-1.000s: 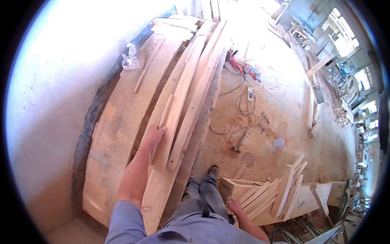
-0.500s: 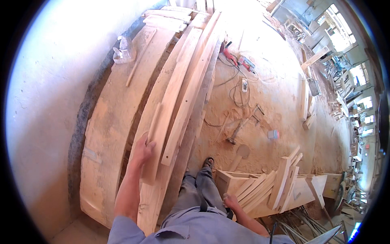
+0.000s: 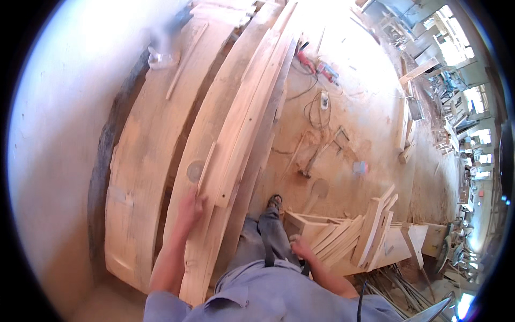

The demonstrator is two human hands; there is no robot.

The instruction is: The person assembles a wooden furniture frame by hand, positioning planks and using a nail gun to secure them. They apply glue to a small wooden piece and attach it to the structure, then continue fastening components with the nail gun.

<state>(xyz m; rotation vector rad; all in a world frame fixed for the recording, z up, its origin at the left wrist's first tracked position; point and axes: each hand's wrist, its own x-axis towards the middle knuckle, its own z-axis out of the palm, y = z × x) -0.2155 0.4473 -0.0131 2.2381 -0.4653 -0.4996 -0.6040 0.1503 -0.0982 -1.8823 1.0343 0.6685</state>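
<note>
My left hand (image 3: 191, 209) is closed on the near end of a narrow pale wooden board (image 3: 217, 172), with a thin raised strip along its left edge. This board lies on a stack of thick planks and sits against a second long board (image 3: 252, 121) that has small dark holes. Under them, a wide plank (image 3: 201, 142) shows a round dark patch just beyond my fingers. My right hand (image 3: 301, 247) hangs curled by my thigh, near the corner of a wooden box-like frame (image 3: 300, 220); whatever it may hold is hidden.
Wide slab (image 3: 142, 188) along the wall, with a clear plastic container (image 3: 162, 59) on it. On the dusty floor lie red power tools (image 3: 306, 61), cables, a hammer-like tool (image 3: 308, 169) and a small tub (image 3: 360, 168). Curved wooden pieces (image 3: 340, 239) rest on the frame at right.
The narrow board has shifted right, closing the gap to the holed board and uncovering the round patch on the plank. My left hand has come slightly nearer to me; my right hand stays curled.
</note>
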